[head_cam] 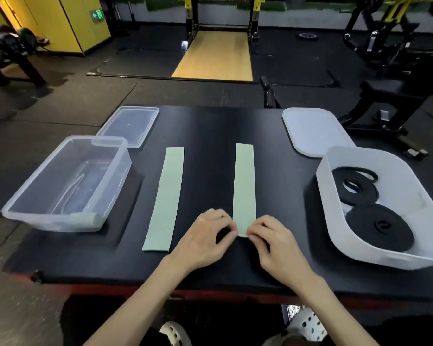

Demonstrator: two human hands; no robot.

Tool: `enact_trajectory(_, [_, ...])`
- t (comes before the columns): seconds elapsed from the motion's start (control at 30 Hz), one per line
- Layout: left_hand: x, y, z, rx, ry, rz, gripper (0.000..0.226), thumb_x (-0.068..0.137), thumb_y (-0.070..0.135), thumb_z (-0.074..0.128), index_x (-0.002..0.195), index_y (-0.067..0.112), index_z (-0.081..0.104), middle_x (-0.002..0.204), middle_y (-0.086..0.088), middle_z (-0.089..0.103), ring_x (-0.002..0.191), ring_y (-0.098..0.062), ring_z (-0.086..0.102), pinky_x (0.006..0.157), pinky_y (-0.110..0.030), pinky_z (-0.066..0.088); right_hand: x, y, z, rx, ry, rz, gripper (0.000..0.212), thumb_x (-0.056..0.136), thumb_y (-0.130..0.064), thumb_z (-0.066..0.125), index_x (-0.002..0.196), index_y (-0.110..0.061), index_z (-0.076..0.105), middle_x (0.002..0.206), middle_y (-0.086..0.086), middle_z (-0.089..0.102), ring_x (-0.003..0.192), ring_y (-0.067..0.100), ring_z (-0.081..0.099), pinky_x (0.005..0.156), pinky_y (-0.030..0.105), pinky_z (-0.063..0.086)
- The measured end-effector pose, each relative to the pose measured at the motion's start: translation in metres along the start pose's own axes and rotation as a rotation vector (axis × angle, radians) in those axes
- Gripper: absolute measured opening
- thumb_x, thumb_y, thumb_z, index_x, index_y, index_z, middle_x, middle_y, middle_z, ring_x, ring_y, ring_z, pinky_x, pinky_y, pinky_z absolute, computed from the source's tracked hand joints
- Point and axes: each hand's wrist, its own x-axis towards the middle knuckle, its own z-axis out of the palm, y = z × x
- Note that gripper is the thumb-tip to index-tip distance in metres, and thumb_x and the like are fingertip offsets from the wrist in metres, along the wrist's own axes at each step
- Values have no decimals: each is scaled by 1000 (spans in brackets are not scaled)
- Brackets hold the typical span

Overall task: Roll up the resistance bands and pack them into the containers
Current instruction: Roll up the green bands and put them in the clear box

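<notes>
Two pale green resistance bands lie flat and lengthwise on the black table. The left green band [165, 198] is untouched. My left hand [205, 236] and my right hand [273, 240] pinch the near end of the right green band [244, 181], one on each side, where a small fold shows. A rolled green band [85, 218] lies in the near corner of the clear plastic container [35, 193] at left. The white tub [410, 186] at right holds two coiled black bands [380, 227].
A clear lid [133, 126] lies behind the clear container and a white lid [313, 131] behind the white tub. Gym benches, a rack and dark floor mats surround the table. My feet show below the table's near edge.
</notes>
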Motion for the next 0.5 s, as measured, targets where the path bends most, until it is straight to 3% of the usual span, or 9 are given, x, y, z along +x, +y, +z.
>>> enact_trajectory(0.17, [-4, 2, 4, 20, 65, -20, 5, 88, 22, 61, 86, 20, 65, 87, 11, 59, 79, -3, 44, 78, -14, 31, -3, -6, 4, -118, 55, 25, 12, 85, 0, 64, 87, -10, 70, 83, 0, 59, 78, 20, 57, 68, 30, 49])
enact_trajectory(0.4, [-14, 11, 4, 45, 51, -43, 4, 88, 24, 62, 85, 23, 65, 86, 11, 59, 80, -5, 44, 78, -18, 33, -8, -9, -4, -149, -42, 8, 13, 87, -4, 62, 87, -13, 71, 82, 0, 57, 77, 20, 56, 69, 23, 39])
enact_trajectory(0.5, [-13, 13, 3, 58, 28, -85, 6, 88, 27, 61, 85, 25, 66, 88, 11, 58, 84, -7, 47, 82, -22, 39, -9, -11, -7, -96, -34, 11, 13, 85, -3, 64, 86, -13, 72, 80, -2, 59, 74, 17, 58, 68, 24, 44])
